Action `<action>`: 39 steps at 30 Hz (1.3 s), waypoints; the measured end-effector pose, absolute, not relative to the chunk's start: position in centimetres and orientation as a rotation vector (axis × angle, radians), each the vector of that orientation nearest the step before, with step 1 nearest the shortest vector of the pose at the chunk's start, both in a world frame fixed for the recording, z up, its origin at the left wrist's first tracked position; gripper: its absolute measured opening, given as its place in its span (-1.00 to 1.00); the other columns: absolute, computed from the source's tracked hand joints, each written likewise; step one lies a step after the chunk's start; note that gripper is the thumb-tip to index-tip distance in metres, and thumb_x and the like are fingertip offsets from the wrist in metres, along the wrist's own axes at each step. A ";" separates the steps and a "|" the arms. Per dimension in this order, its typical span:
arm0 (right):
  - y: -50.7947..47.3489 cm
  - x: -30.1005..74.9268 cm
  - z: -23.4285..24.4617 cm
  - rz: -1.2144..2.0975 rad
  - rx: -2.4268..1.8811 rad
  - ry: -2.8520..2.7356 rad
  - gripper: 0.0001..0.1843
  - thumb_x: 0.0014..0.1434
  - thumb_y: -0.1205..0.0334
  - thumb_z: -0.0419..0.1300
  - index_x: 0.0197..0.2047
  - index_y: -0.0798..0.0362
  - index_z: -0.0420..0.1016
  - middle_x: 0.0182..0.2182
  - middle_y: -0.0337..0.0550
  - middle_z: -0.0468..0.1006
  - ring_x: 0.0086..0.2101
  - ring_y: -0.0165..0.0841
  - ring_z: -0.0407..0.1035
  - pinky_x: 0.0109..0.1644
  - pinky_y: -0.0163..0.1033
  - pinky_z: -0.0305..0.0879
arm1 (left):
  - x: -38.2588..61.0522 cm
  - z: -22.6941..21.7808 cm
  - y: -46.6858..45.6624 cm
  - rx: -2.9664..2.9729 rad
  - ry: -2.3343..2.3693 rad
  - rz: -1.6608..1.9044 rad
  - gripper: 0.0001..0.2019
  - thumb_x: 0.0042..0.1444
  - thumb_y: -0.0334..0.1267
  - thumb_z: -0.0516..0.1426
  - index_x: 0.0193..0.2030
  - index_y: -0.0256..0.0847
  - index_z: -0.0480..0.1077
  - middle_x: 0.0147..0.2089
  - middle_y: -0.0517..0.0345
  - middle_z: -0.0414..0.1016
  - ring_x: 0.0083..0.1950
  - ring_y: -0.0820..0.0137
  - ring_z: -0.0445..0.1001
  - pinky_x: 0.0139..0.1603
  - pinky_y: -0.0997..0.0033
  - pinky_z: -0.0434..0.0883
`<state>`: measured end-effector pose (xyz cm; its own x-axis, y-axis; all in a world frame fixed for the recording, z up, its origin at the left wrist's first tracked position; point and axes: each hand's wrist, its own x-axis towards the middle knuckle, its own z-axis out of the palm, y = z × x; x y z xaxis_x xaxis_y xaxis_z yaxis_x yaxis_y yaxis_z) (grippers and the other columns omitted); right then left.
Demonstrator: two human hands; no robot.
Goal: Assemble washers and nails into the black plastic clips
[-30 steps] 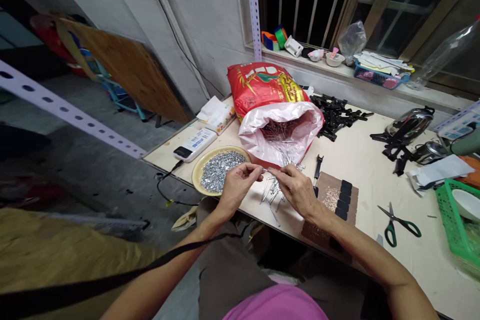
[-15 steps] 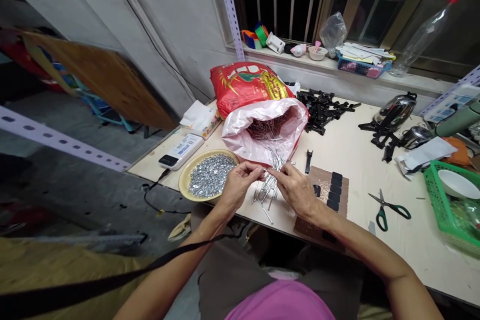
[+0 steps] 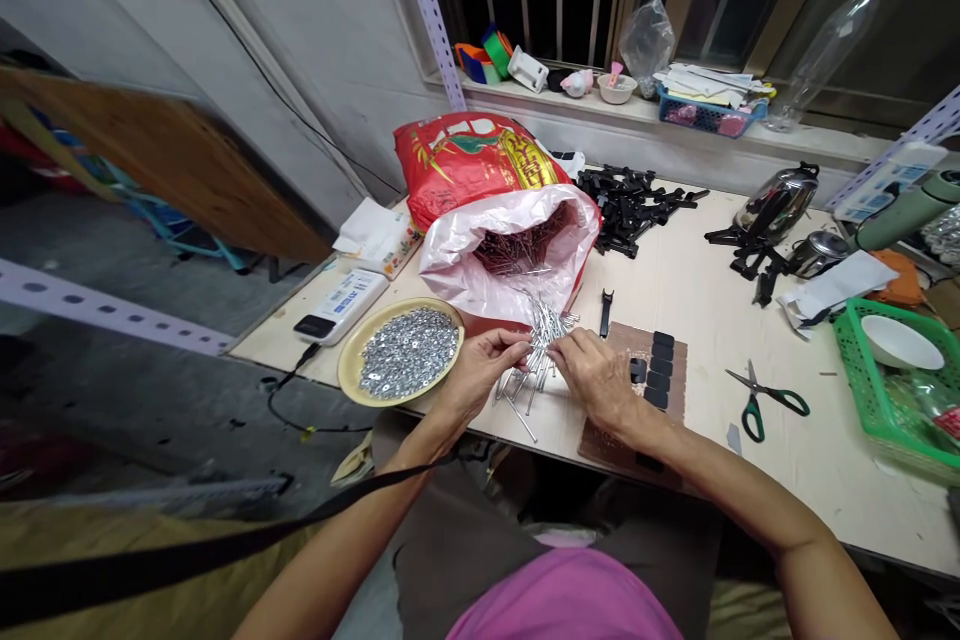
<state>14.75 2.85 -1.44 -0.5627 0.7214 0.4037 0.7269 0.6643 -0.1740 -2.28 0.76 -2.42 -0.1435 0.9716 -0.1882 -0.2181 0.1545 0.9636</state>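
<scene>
So your two hands are a little apart, fingertips facing each other over the loose metal pins [image 3: 550, 322] at the table's near edge. Left hand [image 3: 480, 370] has thumb and fingers bent close together, right hand [image 3: 598, 380] is curled too, but I can't tell if either's gripping a pin. Bowl [image 3: 348, 370] of washers [image 3: 409, 355] sits just left of you, brown mat [image 3: 677, 390] by your right. Red bag [image 3: 469, 160] lies behind, mouth toward you, more pins inside. Scissors [image 3: 756, 388] are open, further right.
</scene>
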 end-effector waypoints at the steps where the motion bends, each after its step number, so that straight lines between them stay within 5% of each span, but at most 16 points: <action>1: 2.8 14.8 -1.5 0.003 -1.141 -2.437 -0.72 0.35 0.22 -0.01 -0.32 0.06 0.47 -0.39 -0.11 0.48 -0.36 -0.39 0.34 -0.45 -0.33 0.06 | -2.2 -2.5 0.8 0.856 1.249 1.286 -0.63 -0.33 -0.05 0.38 -0.46 -0.28 0.47 -0.42 0.18 0.51 -0.53 0.53 0.38 -0.40 0.42 0.42; 20: 2.8 16.1 -2.1 0.087 -1.123 -2.463 -0.71 0.35 0.23 -0.02 -0.32 0.08 0.46 -0.40 -0.11 0.47 -0.38 -0.41 0.36 -0.42 -0.33 0.07 | -1.1 -2.5 1.0 0.974 1.263 1.173 -0.62 -0.29 0.03 0.34 -0.46 -0.26 0.45 -0.48 0.19 0.46 -0.54 0.51 0.37 -0.46 0.46 0.36; 28: 2.9 16.6 -2.2 0.374 -1.140 -2.416 -0.84 0.31 0.21 0.06 -0.13 0.07 0.41 -0.25 -0.12 0.46 -0.34 -0.40 0.38 -0.40 -0.35 0.19 | -1.0 -2.8 1.2 0.979 1.282 1.160 -0.62 -0.28 0.02 0.34 -0.43 -0.26 0.48 -0.47 0.20 0.47 -0.52 0.50 0.39 -0.44 0.45 0.38; 32: 2.9 16.7 -2.2 0.296 -1.153 -2.444 -0.77 0.33 0.24 0.00 -0.24 0.08 0.45 -0.34 -0.12 0.46 -0.38 -0.42 0.36 -0.42 -0.35 0.14 | -1.0 -2.7 1.4 0.986 1.269 1.145 -0.64 -0.29 0.00 0.35 -0.44 -0.25 0.49 -0.46 0.19 0.48 -0.53 0.50 0.38 -0.44 0.45 0.38; 39: 3.0 17.6 -2.1 0.654 -1.179 -2.347 -0.80 0.31 0.24 0.05 -0.25 0.08 0.48 -0.36 -0.17 0.46 -0.35 -0.41 0.38 -0.31 -0.34 0.23 | -0.6 -2.7 1.3 0.947 1.234 1.068 -0.61 -0.34 0.02 0.37 -0.45 -0.25 0.51 -0.47 0.19 0.49 -0.51 0.49 0.40 -0.41 0.45 0.41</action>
